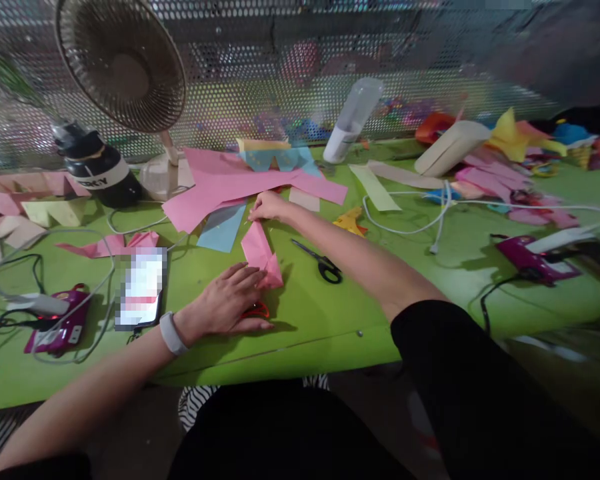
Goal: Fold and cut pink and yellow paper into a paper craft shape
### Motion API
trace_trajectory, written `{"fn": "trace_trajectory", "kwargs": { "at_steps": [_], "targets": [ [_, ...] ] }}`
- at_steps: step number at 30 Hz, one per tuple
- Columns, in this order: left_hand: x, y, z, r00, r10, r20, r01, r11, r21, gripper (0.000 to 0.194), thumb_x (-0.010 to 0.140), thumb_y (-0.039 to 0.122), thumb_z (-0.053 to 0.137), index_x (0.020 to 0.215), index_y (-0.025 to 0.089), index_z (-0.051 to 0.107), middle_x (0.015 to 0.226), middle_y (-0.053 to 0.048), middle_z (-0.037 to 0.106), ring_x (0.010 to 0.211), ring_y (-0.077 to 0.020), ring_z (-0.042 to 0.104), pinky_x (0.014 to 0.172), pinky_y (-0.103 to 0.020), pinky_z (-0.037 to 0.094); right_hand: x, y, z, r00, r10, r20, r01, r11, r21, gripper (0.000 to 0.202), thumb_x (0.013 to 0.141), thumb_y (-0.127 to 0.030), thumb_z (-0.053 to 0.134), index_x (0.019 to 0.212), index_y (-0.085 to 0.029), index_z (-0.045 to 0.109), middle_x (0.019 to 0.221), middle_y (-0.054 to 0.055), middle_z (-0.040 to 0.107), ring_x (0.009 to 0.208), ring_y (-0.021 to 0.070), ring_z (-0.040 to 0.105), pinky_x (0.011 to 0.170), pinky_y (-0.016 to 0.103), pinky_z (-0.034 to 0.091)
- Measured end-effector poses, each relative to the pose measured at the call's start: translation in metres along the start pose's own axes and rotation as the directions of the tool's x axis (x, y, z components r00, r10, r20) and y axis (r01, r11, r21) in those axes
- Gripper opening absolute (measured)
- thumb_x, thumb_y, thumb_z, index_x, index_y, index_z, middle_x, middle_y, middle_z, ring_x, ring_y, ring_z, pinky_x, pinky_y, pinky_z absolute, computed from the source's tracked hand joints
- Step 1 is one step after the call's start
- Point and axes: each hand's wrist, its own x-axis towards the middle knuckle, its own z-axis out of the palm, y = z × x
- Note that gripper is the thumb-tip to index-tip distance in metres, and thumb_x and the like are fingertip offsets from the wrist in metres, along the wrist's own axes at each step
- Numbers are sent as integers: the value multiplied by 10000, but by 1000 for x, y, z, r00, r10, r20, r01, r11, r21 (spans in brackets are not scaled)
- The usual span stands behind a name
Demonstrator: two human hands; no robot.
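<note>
Resting left hand [230,297], fingers extended, on lower end of folded pink paper [256,245], mid-table [320,327]. Holding right hand [271,205] at upper tip, 12 o'clock, fingertips together; cannot tell whether gripping. Noting black-handled scissors [329,269] at 3 o'clock, smartphone [143,273] at 9.

Worktop [325,343]: green, with a thin seam along its near side.
Near middle: folded pink paper [258,248]; black scissors [329,271] just right of it.
Left: phone [143,287]; beyond it, left purple box [75,320] with cables.
Far middle: large pink sheets [245,187] overlapping a blue sheet [221,231].
Right: white cable [405,231]; right purple box [517,250].
Far right: cream roll [453,148].
</note>
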Motion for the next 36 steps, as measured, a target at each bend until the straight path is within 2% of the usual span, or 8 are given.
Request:
{"fn": "trace_trajectory", "kwargs": {
  "at_steps": [7, 11, 15, 19, 25, 30, 33, 36],
  "targets": [
    [-1, -5, -21, 960, -155, -234, 159, 987, -2, 500, 971, 502, 494, 1302, 138, 584, 1245, -160, 658, 1110, -281, 616, 921, -454, 511, -11, 1, -46, 970, 54, -237, 24, 949, 313, 326, 697, -108, 754, 944, -195, 560, 692, -44, 593, 523, 119, 569, 517, 289, 518],
    [4, 2, -34, 879, -403, -253, 326, 897, -297, 328, 979, 411, 497, 959, 162, 709, 904, -95, 726, 828, -207, 662, 773, -378, 532, -29, -1, -74, 872, 163, -461, 236, 685, 689, 290, 738, -159, 716, 899, -229, 485, 768, -56, 606, 626, 125, 643, 606, 325, 585],
    [16, -6, -26, 802, -585, 125, 415, 393, -821, 461, 918, 577, 544, 1124, 183, 667, 1091, -132, 733, 965, -244, 700, 807, -395, 564, -63, 8, -65, 853, 198, -484, 388, 380, 840, 356, 707, -194, 760, 736, -229, 406, 746, -70, 638, 709, 110, 675, 700, 289, 614],
    [36, -21, -17, 702, -710, 46, 41, -25, -999, 569, 836, 614, 649, 1269, 260, 548, 1399, -131, 586, 1302, -278, 544, 1007, -463, 498, -100, 18, -34, 870, 242, -430, 371, 254, 893, 328, 692, -197, 797, 735, -217, 473, 714, -74, 659, 658, 90, 674, 698, 255, 620],
    [51, -36, -20, 393, -919, 18, -197, -104, -975, 383, 721, 499, 801, 912, 217, 624, 922, 3, 710, 855, -144, 684, 786, -297, 593, -159, 31, 0, 934, 178, -309, 252, 284, 925, 347, 633, -258, 865, 803, -222, 564, 818, -43, 738, 749, 130, 729, 719, 279, 639],
    [38, -59, -25, 409, -893, 187, -71, -235, -969, 287, 725, 389, 821, 806, 195, 627, 666, 48, 618, 557, -77, 593, 569, -200, 557, -187, 63, 1, 975, -70, -210, 211, 578, 788, 247, 885, -466, 615, 896, -221, 642, 814, 8, 733, 716, 173, 735, 724, 373, 642],
    [34, -69, -23, 466, -831, 305, 112, -287, -951, 207, 774, 345, 785, 842, 192, 663, 675, 29, 643, 548, -71, 593, 562, -188, 552, -183, 76, -7, 816, -393, -425, 534, 794, 291, 265, 914, -351, 613, 1169, -280, 618, 1068, 38, 716, 1028, 217, 699, 908, 452, 596],
    [40, -73, -14, 514, -750, 416, 276, -314, -908, 177, 780, 285, 773, 889, 163, 707, 706, -15, 675, 573, -91, 618, 582, -221, 569, -176, 72, -10, 457, -833, -312, 753, 549, -361, 580, 854, -205, 699, 1378, -353, 499, 1468, 46, 497, 1396, 261, 427, 1122, 543, 427]
  ]
}}
